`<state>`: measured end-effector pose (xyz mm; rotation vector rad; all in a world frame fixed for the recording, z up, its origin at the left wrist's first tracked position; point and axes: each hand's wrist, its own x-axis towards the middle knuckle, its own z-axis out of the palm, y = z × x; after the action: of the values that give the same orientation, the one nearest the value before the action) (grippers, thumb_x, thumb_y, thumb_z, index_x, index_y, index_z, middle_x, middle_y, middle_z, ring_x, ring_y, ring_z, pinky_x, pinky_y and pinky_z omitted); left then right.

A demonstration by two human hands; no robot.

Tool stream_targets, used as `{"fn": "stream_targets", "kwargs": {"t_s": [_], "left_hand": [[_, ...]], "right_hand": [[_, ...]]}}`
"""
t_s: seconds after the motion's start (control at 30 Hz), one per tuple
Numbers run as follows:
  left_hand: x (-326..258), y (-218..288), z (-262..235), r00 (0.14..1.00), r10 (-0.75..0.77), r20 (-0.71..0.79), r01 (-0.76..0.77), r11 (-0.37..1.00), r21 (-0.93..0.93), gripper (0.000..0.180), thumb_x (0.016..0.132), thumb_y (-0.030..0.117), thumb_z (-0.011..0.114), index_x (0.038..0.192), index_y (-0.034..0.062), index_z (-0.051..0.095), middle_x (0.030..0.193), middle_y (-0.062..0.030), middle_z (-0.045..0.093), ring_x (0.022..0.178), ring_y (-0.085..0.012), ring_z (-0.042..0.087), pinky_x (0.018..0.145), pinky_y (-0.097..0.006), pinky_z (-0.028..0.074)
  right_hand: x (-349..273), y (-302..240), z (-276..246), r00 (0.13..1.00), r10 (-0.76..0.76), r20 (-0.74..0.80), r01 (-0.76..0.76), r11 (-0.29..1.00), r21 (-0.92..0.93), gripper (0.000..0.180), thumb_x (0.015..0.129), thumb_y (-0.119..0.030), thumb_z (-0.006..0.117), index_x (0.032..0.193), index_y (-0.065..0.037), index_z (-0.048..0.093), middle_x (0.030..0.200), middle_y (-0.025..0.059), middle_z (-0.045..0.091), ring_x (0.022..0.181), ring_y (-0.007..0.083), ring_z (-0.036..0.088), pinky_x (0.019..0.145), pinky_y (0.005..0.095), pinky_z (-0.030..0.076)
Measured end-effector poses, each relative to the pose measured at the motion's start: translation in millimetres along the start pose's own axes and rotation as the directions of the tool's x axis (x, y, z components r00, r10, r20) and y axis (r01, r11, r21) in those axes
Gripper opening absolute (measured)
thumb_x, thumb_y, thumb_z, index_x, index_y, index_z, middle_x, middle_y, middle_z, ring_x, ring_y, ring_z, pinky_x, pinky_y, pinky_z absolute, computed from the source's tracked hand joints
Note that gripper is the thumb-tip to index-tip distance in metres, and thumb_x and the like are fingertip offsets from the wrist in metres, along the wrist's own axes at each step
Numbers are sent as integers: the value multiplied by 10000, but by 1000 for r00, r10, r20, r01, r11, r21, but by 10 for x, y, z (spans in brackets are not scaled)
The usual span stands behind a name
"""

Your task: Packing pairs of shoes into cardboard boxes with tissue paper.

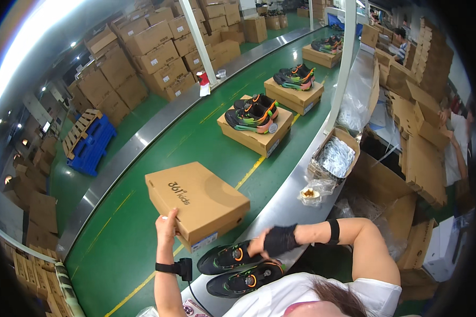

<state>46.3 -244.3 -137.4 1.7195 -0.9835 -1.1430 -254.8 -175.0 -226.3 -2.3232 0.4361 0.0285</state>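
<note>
My left hand is closed on the near left corner of a brown cardboard shoebox, thumb on the lid. The lid is down, and whether the box rests fully on the green belt I cannot tell. Just nearer to me lies a pair of black sneakers with orange and green trim, side by side at the belt's edge. My right hand, with a black wrist wrap, grips the heel end of the farther sneaker; its fingers are partly hidden. The nearer sneaker lies beside it, untouched.
Farther up the green conveyor belt, pairs of sneakers stand on shoeboxes. A carton of silvery packets sits on the right metal ledge. White posts rise along both sides. Another person handles cardboard at right.
</note>
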Motion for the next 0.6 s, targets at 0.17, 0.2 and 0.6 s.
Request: {"fn": "stream_targets", "kwargs": {"t_s": [0.17, 0.2, 0.6], "left_hand": [[-281, 199, 685, 980, 190, -59, -160, 928, 336, 448, 751, 419, 594, 789, -24, 544, 574, -88, 551, 404, -126, 501, 352, -241, 395], [-315, 238, 764, 966, 253, -60, -213, 903, 373, 483, 761, 448, 575, 811, -32, 543, 585, -95, 549, 448, -141, 523, 393, -257, 414], [-350, -487, 451, 848, 517, -115, -309, 659, 686, 582, 774, 366, 561, 1199, -4, 415, 931, -218, 546, 822, -307, 555, 709, -359, 444]], "right_hand": [[362, -60, -666, 741, 321, -590, -419, 907, -33, 885, 608, -194, 648, 1334, -119, 148, 1321, 239, 199, 1202, 403, 249, 949, 536, 228], [486, 49, -622, 693, 351, -629, -431, 902, 29, 890, 598, -187, 648, 1333, -113, 150, 1320, 236, 210, 1200, 393, 261, 940, 549, 234], [674, 133, -321, 598, 305, -741, -261, 948, 180, 787, 586, -90, 628, 1291, -128, 278, 1324, 188, 271, 1242, 328, 247, 942, 548, 208]]}}
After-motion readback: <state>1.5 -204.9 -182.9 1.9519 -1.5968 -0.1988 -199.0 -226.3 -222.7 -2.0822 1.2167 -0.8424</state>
